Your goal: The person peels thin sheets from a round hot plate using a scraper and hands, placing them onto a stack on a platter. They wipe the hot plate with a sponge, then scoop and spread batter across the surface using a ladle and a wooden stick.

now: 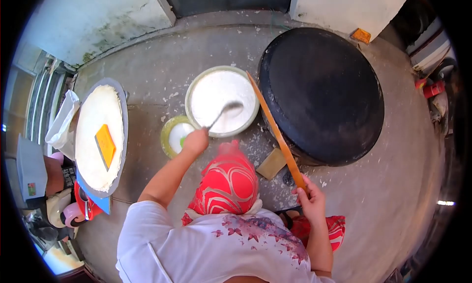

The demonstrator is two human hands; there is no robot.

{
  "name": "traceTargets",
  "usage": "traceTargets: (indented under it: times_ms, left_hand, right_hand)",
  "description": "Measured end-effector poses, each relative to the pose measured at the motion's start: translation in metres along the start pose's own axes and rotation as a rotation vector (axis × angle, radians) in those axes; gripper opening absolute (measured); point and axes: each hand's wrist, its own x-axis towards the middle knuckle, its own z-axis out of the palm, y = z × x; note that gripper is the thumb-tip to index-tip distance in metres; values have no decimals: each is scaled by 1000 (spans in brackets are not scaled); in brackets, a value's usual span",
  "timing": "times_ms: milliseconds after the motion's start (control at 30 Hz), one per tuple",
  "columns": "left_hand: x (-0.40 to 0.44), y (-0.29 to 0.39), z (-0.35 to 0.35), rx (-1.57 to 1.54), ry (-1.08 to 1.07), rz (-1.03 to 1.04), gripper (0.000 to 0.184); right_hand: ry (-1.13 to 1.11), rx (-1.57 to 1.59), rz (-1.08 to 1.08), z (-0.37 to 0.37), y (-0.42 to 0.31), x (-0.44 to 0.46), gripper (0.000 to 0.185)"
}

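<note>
My left hand is closed around the handle of a ladle, whose blurred head is over a wide pale basin of white batter. Close beside that hand stands a smaller yellow-green bowl with white contents and a green item partly in it. In my right hand is a long, thin wooden spatula, gripped near its lower end. The spatula slants up between the basin and a large round black griddle, its tip near the basin's rim. No batter shows on the griddle.
On the left, a round grey board bears a stack of thin pale flatbreads, topped by an orange scraper. A tan block lies by the griddle's base. Household items crowd the left edge; an orange piece lies near the back wall.
</note>
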Motion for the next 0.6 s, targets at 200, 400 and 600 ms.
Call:
traceTargets:
  times_ms: [200, 400, 600]
  left_hand:
    - [-27, -33, -28, -71, -7, -148, 21]
    - [12, -12, 41, -697, -344, -317, 23]
    - [12, -3, 13, -2063, -827, -780, 31]
  right_hand:
    - [2, 53, 37, 0, 7, -1, 41]
    - [12, 16, 55, 4, 2, 4, 40]
    - [-19, 62, 47, 2, 6, 11, 34]
